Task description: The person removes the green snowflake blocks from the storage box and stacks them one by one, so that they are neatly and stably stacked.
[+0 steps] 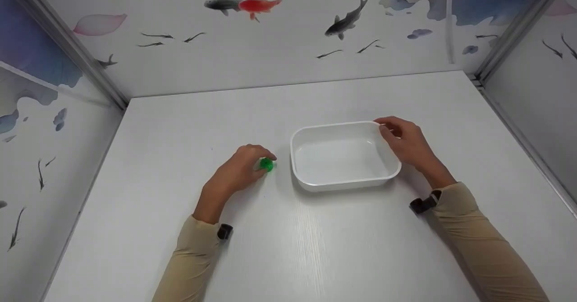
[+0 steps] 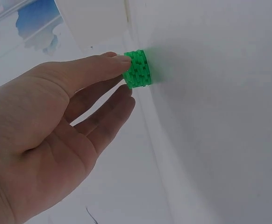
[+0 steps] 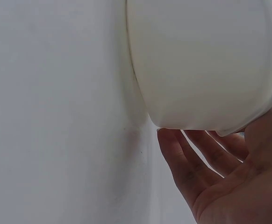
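A small green cylinder with a brick-like textured side (image 2: 138, 70) stands close to the left of the container. My left hand (image 1: 239, 169) pinches it between thumb and fingertips, low at the tabletop; in the left wrist view the thumb lies against its near edge. The white rectangular container (image 1: 345, 182) has rounded corners and nothing inside. My right hand (image 1: 408, 144) holds it at the far right corner, thumb by the rim. From the right wrist view, fingers (image 3: 173, 149) press up to the outside of its wall.
Both things are on a white tabletop (image 1: 266, 248). Behind it rises a white wall panel (image 1: 279, 63) printed with fish and petals. Similar side panels (image 1: 40, 157) flank the table, with metal posts (image 1: 97, 67) at the corners.
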The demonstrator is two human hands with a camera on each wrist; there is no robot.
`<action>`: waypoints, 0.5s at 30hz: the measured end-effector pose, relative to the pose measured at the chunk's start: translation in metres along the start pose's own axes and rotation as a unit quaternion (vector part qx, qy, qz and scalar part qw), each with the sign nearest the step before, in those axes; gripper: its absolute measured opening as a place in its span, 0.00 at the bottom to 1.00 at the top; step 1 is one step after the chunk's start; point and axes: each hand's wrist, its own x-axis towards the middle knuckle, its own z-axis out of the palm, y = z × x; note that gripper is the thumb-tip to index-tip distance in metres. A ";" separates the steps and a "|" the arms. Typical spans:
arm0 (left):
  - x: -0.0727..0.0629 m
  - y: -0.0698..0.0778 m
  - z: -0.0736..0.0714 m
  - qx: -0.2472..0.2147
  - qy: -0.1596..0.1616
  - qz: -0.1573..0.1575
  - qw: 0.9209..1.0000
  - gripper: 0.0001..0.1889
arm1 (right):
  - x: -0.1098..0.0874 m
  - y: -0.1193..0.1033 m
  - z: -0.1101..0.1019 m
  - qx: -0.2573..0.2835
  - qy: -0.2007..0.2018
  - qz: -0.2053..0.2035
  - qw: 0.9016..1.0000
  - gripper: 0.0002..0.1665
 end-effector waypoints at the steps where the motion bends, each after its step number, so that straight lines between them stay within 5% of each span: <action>1: 0.000 0.000 0.000 0.000 -0.001 -0.001 1.000 0.19 | 0.000 0.000 0.000 -0.001 0.001 -0.001 1.000 0.24; 15: -0.001 0.000 0.000 -0.012 -0.003 0.010 1.000 0.20 | 0.001 0.003 0.001 -0.008 -0.003 0.006 1.000 0.25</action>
